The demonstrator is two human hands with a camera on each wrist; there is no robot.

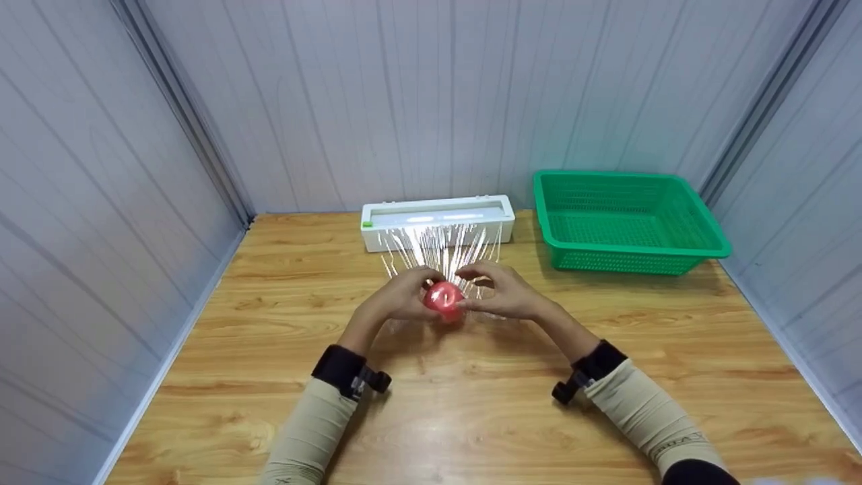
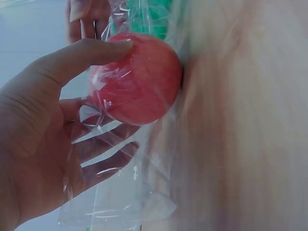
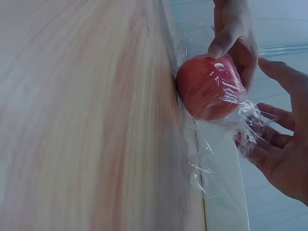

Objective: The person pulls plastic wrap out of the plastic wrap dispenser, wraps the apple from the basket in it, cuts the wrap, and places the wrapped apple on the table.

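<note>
A red apple (image 1: pixel 444 301) rests on the table, partly covered by clear plastic wrap (image 3: pixel 245 115). My left hand (image 1: pixel 406 295) holds it, with the thumb on the apple in the left wrist view and the other fingers behind it under the film. From the right, my right hand (image 1: pixel 506 292) reaches close to the apple. In the right wrist view its thumb and fingers stand apart, with crumpled film against the fingertips. Behind the hands, the film stretches in shiny creases to a white wrap dispenser (image 1: pixel 374 240).
A green plastic basket (image 1: pixel 626 259) stands at the back right, beside the dispenser. Pale panel walls (image 1: pixel 431 101) enclose the wooden table (image 1: pixel 444 417) at the back and both sides. A small green piece (image 1: pixel 367 224) sits at the dispenser's left end.
</note>
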